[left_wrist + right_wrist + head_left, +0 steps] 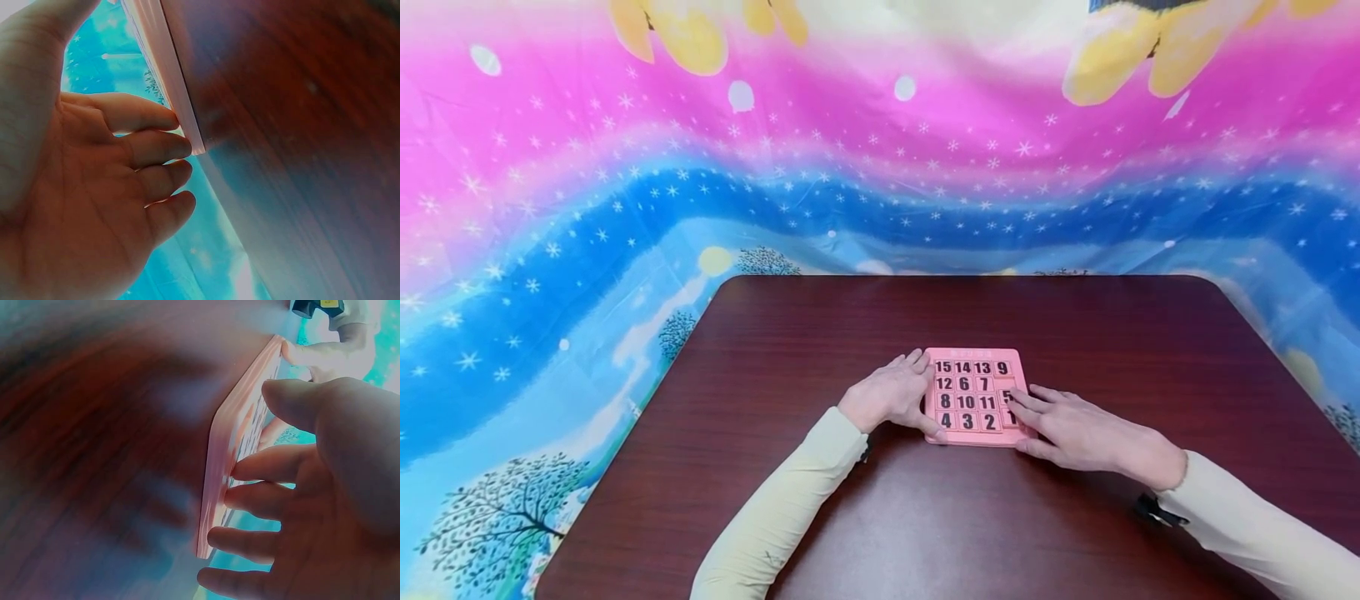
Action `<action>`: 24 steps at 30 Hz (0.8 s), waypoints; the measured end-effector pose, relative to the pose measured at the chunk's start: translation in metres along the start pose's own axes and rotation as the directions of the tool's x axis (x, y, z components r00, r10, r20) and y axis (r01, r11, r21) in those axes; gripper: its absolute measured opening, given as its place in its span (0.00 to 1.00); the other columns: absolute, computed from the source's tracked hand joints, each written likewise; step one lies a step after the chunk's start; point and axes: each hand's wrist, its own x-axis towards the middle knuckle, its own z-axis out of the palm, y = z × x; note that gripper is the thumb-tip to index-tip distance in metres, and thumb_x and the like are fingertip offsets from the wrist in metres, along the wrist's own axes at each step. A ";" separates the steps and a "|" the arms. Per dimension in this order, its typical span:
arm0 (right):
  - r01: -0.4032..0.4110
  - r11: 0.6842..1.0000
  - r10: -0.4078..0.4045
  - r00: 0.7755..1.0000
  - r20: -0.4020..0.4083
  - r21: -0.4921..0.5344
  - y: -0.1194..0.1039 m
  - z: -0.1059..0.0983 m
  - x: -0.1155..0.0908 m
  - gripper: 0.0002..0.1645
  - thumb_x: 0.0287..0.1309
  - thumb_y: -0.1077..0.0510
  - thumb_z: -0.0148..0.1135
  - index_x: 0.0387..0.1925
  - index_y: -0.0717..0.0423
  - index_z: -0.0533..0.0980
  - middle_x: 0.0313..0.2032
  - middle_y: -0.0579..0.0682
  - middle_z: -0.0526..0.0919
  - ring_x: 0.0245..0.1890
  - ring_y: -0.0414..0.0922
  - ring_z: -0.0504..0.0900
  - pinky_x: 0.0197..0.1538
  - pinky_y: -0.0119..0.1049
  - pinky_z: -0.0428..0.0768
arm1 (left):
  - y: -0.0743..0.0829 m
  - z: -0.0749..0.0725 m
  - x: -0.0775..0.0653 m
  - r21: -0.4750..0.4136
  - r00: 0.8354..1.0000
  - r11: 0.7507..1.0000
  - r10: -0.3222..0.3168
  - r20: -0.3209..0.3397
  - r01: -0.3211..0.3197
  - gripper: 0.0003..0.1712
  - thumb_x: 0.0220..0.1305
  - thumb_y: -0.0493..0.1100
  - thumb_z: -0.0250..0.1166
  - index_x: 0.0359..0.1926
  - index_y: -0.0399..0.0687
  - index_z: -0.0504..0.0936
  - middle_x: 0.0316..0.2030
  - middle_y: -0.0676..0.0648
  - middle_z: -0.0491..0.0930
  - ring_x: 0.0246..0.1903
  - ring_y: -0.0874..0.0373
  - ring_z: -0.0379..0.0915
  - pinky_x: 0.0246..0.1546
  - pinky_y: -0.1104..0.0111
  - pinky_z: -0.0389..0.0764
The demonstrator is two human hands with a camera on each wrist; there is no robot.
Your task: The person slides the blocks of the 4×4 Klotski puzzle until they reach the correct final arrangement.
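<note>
A pink number slide puzzle (979, 354) lies flat on the table, its numbered tiles set in rows. Below the 9 tile (1002, 367) a gap shows in the right column; the tiles 5 and 1 sit slightly higher than their rows. My left hand (895, 393) rests along the puzzle's left side, fingers near the upper edge and thumb at the lower left corner. Fairly straight fingers of my right hand (1078, 432) reach over the right edge onto the 5 and 1 tiles, partly covering them. In the right wrist view its fingertips touch the puzzle's face (249, 434).
The dark brown wooden table (820, 325) has rounded far corners. Behind it and along its sides hangs a colourful printed cloth (865, 183) with snowflakes and trees. Black straps with devices (1159, 510) sit at the wrists, by the pale sleeves (797, 492).
</note>
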 end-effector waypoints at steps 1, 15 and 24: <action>-0.001 1.000 0.001 1.000 0.001 0.001 0.001 0.000 0.001 0.38 0.65 0.40 0.58 0.67 0.59 0.69 0.69 0.60 0.69 0.68 0.65 0.67 0.64 0.63 0.71 | 0.000 0.000 0.000 0.001 1.000 1.000 0.000 0.001 0.000 0.69 0.44 0.80 0.64 0.76 0.43 0.54 0.77 0.40 0.47 0.78 0.49 0.41 0.78 0.61 0.50; -0.020 1.000 0.020 1.000 0.020 0.012 0.009 -0.002 0.012 0.38 0.65 0.41 0.59 0.68 0.59 0.68 0.69 0.61 0.68 0.68 0.66 0.67 0.62 0.65 0.72 | 0.000 0.002 0.001 -0.011 1.000 1.000 0.000 0.002 0.000 0.70 0.43 0.81 0.65 0.76 0.42 0.53 0.77 0.40 0.47 0.78 0.49 0.40 0.79 0.61 0.49; -0.030 1.000 0.030 0.999 0.015 0.005 0.010 -0.001 0.016 0.37 0.65 0.42 0.59 0.68 0.59 0.69 0.69 0.61 0.68 0.68 0.67 0.66 0.63 0.65 0.71 | 0.001 0.001 0.001 0.012 1.000 1.000 0.000 -0.003 0.000 0.70 0.42 0.81 0.64 0.76 0.42 0.54 0.77 0.40 0.47 0.78 0.49 0.42 0.78 0.62 0.50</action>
